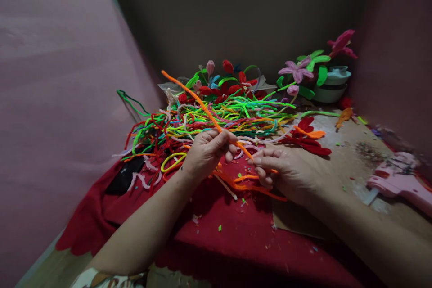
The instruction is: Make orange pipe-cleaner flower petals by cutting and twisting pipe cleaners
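The left hand [212,149] pinches the orange fuzzy stem [203,105], one end jutting far left; the right hand [281,168] pinches its near-right part.

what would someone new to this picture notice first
Probably the bright orange fuzzy stem, held slantwise in the left hand and the right hand near the centre. Just beyond the hands spreads a tangled heap of multicoloured stems. Pink fuzzy flowers also stand out at the back right.
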`<state>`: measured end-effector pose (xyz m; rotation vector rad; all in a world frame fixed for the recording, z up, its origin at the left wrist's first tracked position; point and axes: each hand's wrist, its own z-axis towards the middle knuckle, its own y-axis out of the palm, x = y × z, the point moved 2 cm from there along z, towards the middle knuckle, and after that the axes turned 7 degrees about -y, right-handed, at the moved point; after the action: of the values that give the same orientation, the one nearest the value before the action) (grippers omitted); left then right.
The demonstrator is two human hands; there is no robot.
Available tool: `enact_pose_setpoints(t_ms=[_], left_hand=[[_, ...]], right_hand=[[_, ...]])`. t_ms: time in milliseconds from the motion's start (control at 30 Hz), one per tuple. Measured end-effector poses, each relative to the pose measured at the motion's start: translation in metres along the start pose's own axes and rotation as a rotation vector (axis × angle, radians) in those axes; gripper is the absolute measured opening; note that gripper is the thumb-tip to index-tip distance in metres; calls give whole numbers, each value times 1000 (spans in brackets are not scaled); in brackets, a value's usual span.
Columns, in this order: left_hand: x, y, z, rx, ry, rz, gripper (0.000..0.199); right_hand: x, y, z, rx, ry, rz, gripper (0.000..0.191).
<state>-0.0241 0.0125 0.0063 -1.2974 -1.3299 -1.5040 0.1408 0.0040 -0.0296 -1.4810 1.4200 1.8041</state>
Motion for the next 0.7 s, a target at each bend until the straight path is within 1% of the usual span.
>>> enact_pose_setpoints(t_ms=[133,200,300,367,467,533,567,633,667,700], left_hand=[[-3,-1,2,-24,-31,1,23],[-5,-2,5,-17,-50,30,24],[-2,-7,7,45,-92,176,28],[8,-14,4,110,-91,331,28],[33,-31,-10,203,-24,637,23],[46,-45,-22,251,-18,994,20],[50,-52,-28,249,-28,1198,19],[49,-65,-37,210,-96,1513,19],[45,-72,-40,192,-142,1625,19],[41,-77,-43,201,-190,1719,18]], right_hand=[[1,2,-1,-9,14,17,18],[1,3,-2,-22,8,36,18],[-1,4,-2,-30,-34,73,16],[-2,3,-2,-6,-56,108,13],[-3,-3,0,59,-90,157,10],[-2,-7,1,87,-106,174,10],[-2,-9,2,95,-109,178,10],[0,-11,2,100,-105,187,11],[1,-11,2,100,-98,194,12],[3,-10,2,97,-84,206,12]])
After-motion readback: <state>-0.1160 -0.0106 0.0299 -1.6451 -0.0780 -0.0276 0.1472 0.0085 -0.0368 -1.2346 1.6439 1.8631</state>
